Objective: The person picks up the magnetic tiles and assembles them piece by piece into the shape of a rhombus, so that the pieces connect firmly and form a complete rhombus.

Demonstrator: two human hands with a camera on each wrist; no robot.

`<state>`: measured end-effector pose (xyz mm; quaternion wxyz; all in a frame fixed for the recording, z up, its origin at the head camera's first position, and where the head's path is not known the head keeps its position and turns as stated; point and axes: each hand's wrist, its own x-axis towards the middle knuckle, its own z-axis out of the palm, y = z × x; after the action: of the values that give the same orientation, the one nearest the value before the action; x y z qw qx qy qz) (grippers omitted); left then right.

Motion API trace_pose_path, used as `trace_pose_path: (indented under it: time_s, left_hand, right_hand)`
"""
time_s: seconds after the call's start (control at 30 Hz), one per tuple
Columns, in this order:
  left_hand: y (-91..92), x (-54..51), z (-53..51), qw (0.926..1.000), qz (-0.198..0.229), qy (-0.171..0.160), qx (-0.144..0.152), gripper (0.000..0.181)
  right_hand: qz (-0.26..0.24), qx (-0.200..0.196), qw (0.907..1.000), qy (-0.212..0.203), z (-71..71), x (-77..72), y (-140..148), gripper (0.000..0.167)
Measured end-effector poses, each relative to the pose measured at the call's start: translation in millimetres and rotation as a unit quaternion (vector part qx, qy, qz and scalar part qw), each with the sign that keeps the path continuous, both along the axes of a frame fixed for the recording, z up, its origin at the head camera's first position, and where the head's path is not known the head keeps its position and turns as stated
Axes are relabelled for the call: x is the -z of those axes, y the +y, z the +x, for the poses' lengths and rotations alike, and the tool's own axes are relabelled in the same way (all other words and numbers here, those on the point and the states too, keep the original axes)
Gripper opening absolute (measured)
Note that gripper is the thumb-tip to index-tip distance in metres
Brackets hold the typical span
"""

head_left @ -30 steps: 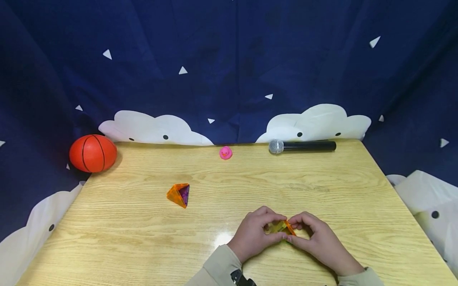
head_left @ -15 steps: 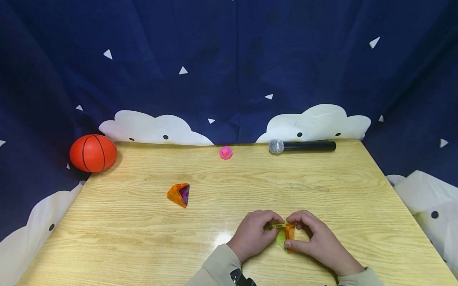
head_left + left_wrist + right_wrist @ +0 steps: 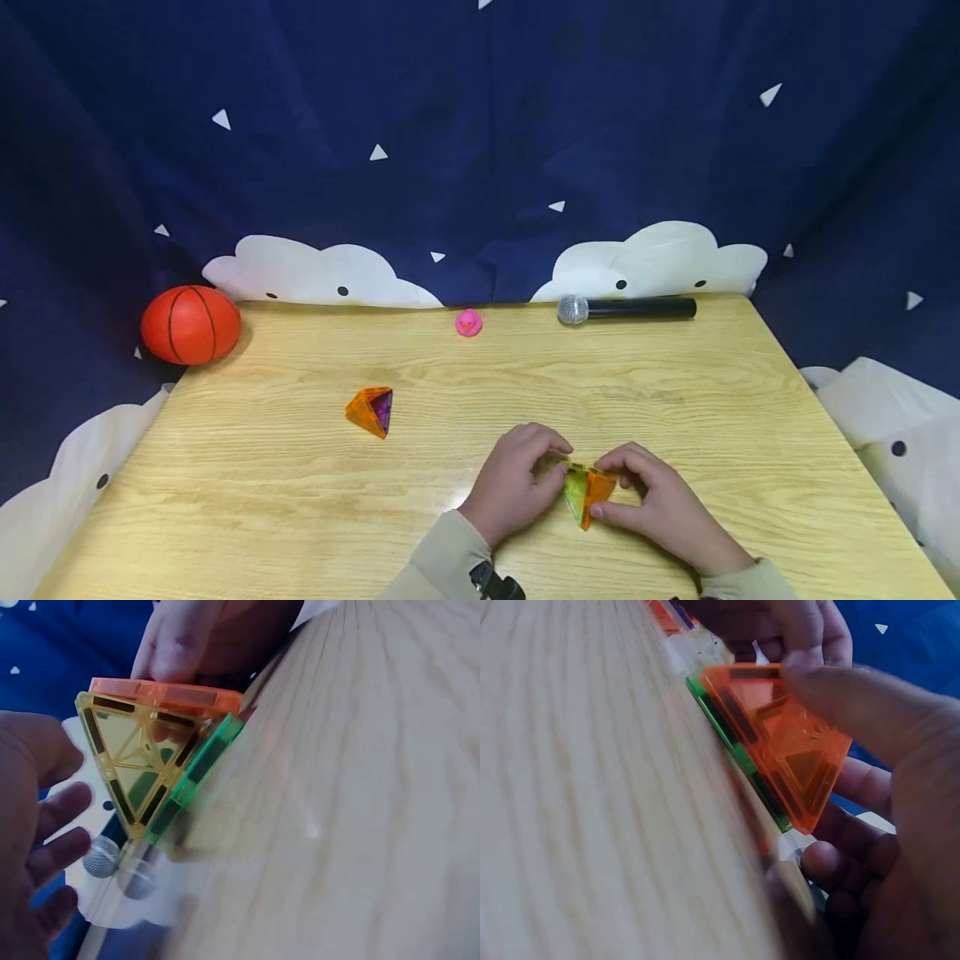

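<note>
Three translucent triangular magnetic tiles stand joined on the wooden table, an orange tile (image 3: pixel 599 490), a yellow tile (image 3: pixel 114 739) and a green tile (image 3: pixel 199 769). In the left wrist view the green one lies lowest, against the table. My right hand (image 3: pixel 658 500) pinches the orange tile, its thumb (image 3: pixel 870 705) across the face. Beside the yellow tile, my left hand (image 3: pixel 517 481) has loosely bent fingers; the left wrist view shows a gap between them and the tile. Farther left sits an orange and purple tile pyramid (image 3: pixel 367 412), apart from both hands.
A red ball (image 3: pixel 191 325) stands at the table's far left corner. Along the back edge are a pink toy duck (image 3: pixel 468 322) and a black microphone (image 3: pixel 637 308). A dark blue curtain (image 3: pixel 450 150) with white clouds hangs behind the table (image 3: pixel 262 500).
The joined tiles have turned, so the orange and green faces now show more. My left hand has drawn left, off the tiles; the right hand keeps its grip. The head view has shifted slightly.
</note>
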<state>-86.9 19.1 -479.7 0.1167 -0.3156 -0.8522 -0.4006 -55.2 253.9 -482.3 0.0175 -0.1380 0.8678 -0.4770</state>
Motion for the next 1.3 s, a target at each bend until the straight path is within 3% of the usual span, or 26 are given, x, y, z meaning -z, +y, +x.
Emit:
trace_pose_path:
  time_s: [0.07,0.17,0.37,0.63,0.77,1.1,1.3]
  left_hand:
    - [-2.1,-1.2,-1.3,0.9993,0.012,0.030,-0.020,0.016]
    - [-7.0,-1.4,-3.4,0.9953,0.030,0.055,-0.074,0.017]
    - [-28.5,-0.8,-14.4,0.9741,0.075,0.094,-0.191,0.024]
    - [-67.3,-4.2,-30.2,0.9481,0.090,0.122,-0.279,0.027]
    - [-82.5,-1.5,-34.4,0.9407,0.084,0.115,-0.308,0.031]
    - [-109.6,-0.5,-34.6,0.9328,0.096,0.110,-0.329,0.035]
    - [-124.9,-2.0,-38.2,0.9134,0.131,0.141,-0.358,0.033]
  right_hand:
    - [0.002,0.002,1.0000,0.007,0.4,-0.4,-0.9,0.038]
    - [0.004,0.001,0.9999,0.010,1.0,-1.5,-1.9,0.036]
    - [0.004,0.010,0.9998,-0.015,0.5,-1.6,-1.4,0.037]
    - [0.012,0.012,0.9998,-0.010,-0.9,0.4,-0.2,0.034]
    - [0.011,0.012,0.9998,-0.012,-0.3,0.0,-0.6,0.034]
    - [0.007,0.014,0.9997,-0.020,-0.4,-0.9,-1.6,0.034]
    - [0.009,0.012,0.9998,-0.011,0.2,-2.0,-2.1,0.033]
